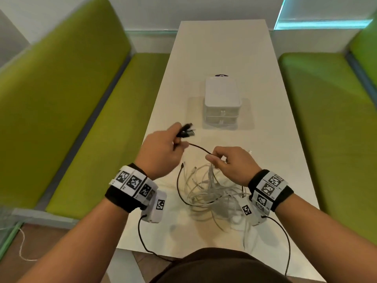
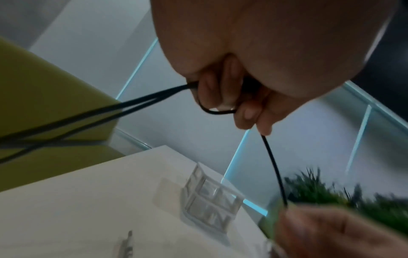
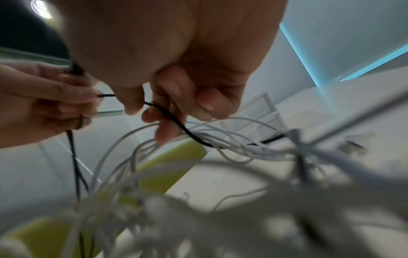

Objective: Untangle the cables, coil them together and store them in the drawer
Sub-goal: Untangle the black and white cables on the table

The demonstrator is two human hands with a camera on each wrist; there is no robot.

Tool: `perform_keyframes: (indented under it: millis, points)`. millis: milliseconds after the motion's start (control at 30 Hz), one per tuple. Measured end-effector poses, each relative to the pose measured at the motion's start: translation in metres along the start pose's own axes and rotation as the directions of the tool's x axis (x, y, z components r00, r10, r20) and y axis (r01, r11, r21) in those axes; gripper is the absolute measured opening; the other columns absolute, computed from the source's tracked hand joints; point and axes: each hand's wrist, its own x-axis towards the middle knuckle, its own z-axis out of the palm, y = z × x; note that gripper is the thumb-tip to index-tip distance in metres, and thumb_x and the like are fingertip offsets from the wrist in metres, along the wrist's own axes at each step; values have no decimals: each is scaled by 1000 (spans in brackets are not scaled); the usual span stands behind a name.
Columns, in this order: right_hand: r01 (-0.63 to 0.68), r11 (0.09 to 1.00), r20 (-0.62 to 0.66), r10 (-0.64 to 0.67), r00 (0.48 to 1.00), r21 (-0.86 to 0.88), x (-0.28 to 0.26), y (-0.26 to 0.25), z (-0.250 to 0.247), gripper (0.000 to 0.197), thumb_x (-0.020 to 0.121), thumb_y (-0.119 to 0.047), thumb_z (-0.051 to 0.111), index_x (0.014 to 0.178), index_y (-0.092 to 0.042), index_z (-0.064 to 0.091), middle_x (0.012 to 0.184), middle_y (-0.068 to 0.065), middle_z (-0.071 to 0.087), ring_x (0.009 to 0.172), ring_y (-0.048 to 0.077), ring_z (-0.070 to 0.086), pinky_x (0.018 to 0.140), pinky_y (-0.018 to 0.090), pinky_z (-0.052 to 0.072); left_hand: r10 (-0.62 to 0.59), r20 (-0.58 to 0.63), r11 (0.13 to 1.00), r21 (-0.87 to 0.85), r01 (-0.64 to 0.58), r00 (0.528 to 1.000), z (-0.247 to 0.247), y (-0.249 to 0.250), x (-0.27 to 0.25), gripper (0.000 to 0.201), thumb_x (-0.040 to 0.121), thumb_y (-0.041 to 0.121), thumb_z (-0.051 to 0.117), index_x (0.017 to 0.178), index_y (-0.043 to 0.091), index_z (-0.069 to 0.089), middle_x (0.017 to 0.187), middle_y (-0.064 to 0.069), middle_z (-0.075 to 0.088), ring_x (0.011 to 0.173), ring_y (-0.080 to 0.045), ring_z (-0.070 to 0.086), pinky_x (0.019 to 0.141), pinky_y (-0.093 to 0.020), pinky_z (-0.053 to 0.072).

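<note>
A black cable [image 1: 199, 148] runs between my two hands above the white table [image 1: 275, 123]. My left hand [image 1: 163, 152] grips its plug ends [image 1: 185, 130] and a small loop [image 2: 217, 111] of it. My right hand [image 1: 228, 162] pinches the same black cable [image 3: 176, 122] lower down, just above a tangle of white cables [image 1: 210, 190] lying on the table. The black cable continues down through that tangle [image 3: 198, 174]. A small white drawer unit [image 1: 222, 103] stands behind the hands, its drawers closed.
Green padded benches [image 1: 71, 119] run along both sides of the narrow table. A clear mat [image 1: 246, 111] lies under the drawer unit [image 2: 212, 199]. Thin black leads [image 1: 142, 237] hang from my wrist cameras over the table's near edge.
</note>
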Motion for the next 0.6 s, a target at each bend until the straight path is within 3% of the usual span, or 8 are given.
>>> perform_keyframes:
  millis: [133, 200, 267, 333, 367, 400, 500, 600]
  points:
    - [-102, 983, 73, 114, 991, -154, 4, 9, -5, 27, 99, -52, 49, 95, -31, 66, 94, -12, 70, 89, 16, 63, 82, 38, 52, -109, -102, 968, -239, 82, 989, -10, -15, -6, 20, 84, 26, 68, 96, 14, 58, 62, 10, 52, 55, -18, 51, 56, -36, 45]
    - [-146, 985, 64, 152, 986, -92, 7, 8, -8, 22, 102, -45, 49, 95, -31, 65, 92, -11, 72, 80, 12, 64, 79, 37, 53, -158, 7, 987, -5, 158, 987, -2, -28, -11, 14, 89, 26, 63, 94, 17, 54, 65, 7, 57, 60, -25, 56, 54, -37, 47]
    - [-139, 983, -9, 141, 990, 123, 9, 5, -10, 18, 100, -37, 57, 88, -29, 67, 81, -13, 71, 68, -1, 59, 73, 32, 50, -371, 213, 903, 307, 299, 904, 9, -41, -16, 10, 93, 26, 55, 98, 18, 53, 77, -2, 62, 68, -28, 59, 58, -36, 48]
    - [-68, 981, -46, 77, 996, 181, 10, -1, -7, 15, 96, -33, 64, 83, -28, 69, 76, -14, 67, 66, -2, 56, 69, 27, 44, -535, 347, 820, 432, 376, 770, 18, -47, -20, 13, 92, 23, 51, 102, 14, 54, 83, -4, 60, 74, -27, 61, 65, -36, 52]
    - [-47, 985, -48, 55, 997, 163, 10, -3, -3, 15, 94, -32, 65, 80, -29, 69, 74, -13, 66, 67, 0, 56, 68, 28, 45, -558, 360, 806, 449, 386, 748, 22, -46, -21, 12, 90, 19, 49, 101, 13, 51, 83, -3, 58, 75, -26, 60, 65, -36, 52]
    - [-54, 989, -46, 61, 997, 135, 10, -4, 1, 15, 94, -32, 64, 79, -31, 67, 73, -11, 65, 68, 4, 57, 67, 31, 47, -544, 343, 813, 441, 380, 766, 25, -42, -21, 10, 89, 16, 48, 99, 14, 47, 83, -2, 56, 74, -25, 59, 63, -35, 49]
    - [-130, 989, 41, 133, 990, -67, 13, -9, 5, 16, 97, -36, 56, 84, -31, 64, 72, -9, 62, 74, 19, 60, 66, 33, 48, -338, 232, 927, 250, 280, 912, 30, -24, -22, 14, 91, 15, 51, 96, 22, 40, 92, 1, 56, 75, -27, 56, 62, -37, 43]
    - [-64, 980, 100, 84, 991, -188, 12, -14, 7, 16, 100, -44, 52, 93, -34, 64, 69, -9, 62, 73, 18, 59, 62, 32, 43, -134, 304, 990, 82, 114, 943, 36, -5, -22, 11, 95, 25, 55, 96, 22, 44, 88, 5, 56, 78, -25, 57, 67, -39, 46]
